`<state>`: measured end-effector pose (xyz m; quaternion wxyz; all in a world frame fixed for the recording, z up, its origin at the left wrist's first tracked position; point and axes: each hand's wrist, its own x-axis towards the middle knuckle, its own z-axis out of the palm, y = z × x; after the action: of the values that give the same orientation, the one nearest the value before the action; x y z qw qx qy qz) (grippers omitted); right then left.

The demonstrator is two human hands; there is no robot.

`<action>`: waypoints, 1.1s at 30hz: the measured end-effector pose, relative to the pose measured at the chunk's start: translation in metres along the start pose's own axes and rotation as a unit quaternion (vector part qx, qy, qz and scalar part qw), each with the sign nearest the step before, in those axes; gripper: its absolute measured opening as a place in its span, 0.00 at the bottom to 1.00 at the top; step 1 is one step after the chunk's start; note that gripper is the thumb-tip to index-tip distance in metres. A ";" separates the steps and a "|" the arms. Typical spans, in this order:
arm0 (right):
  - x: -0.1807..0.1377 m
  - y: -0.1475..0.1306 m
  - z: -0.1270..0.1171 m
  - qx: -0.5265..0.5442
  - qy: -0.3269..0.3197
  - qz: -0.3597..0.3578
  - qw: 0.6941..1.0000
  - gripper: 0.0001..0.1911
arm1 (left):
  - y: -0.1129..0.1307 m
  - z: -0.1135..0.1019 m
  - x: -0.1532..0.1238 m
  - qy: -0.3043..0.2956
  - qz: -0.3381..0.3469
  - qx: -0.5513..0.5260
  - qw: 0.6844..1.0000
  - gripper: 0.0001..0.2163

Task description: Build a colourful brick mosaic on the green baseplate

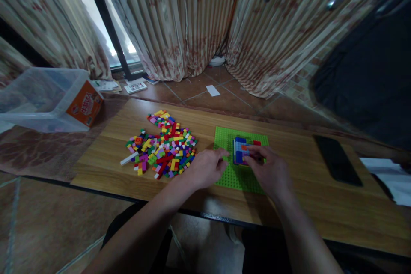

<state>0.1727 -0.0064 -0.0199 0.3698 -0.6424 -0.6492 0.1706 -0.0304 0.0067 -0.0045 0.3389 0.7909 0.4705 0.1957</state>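
On the green studded baseplate (224,180) stands a small block build of toy bricks (239,142), mostly dark and light blue with white along its left side. An orange brick (244,147) shows on its top, beside the right index fingertip. My right hand (272,171) reaches in from the right, thumb and fingertips closed against the build's right part; the hand hides that side. My left hand (208,168) hovers over the baseplate's left edge, index finger and thumb apart, holding nothing visible. Its other fingers are partly hidden. A red brick (257,142) sits behind my right fingers.
Left of my left hand, a spread of loose multicoloured bricks (170,145) covers part of the wooden table (118,137). A black phone (337,158) lies at the right. A clear plastic bin (48,94) with an orange label stands beyond the table's left end. Curtains (180,21) hang behind.
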 end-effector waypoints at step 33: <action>-0.024 -0.068 0.083 -0.060 -0.125 -0.158 0.978 0.11 | -0.037 -0.046 0.000 0.232 -0.048 -0.098 0.967 0.14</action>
<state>0.0642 -0.0167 -0.0343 0.2686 -0.5265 -0.7926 0.1500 -0.0820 0.0348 0.0010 0.3055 0.6631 0.5522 0.4026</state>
